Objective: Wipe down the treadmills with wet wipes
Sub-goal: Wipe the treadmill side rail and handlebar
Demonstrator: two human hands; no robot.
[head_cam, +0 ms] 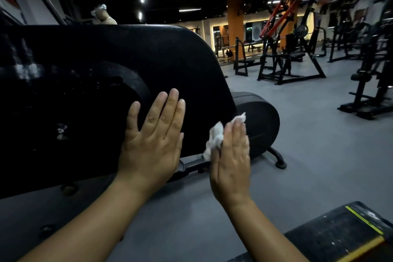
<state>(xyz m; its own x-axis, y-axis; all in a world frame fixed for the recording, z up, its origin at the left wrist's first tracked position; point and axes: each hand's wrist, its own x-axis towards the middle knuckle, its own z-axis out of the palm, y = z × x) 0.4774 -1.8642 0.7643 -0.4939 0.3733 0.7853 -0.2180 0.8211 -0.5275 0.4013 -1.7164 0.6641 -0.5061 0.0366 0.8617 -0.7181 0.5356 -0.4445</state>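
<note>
Fingers [170, 110] of the left hand [153, 147] lie straight and flat on the black machine housing [148, 53], bracing it. The right hand [231, 161], fingers extended and thumb hidden, presses the wet wipe [215, 140] against the housing's edge for wiping

My bare left hand [152, 142] lies flat, fingers [173, 108] spread wide. My bare right hand [230, 164] stands edge-on just beside it, fingers straight and together, thumb hidden.
</note>
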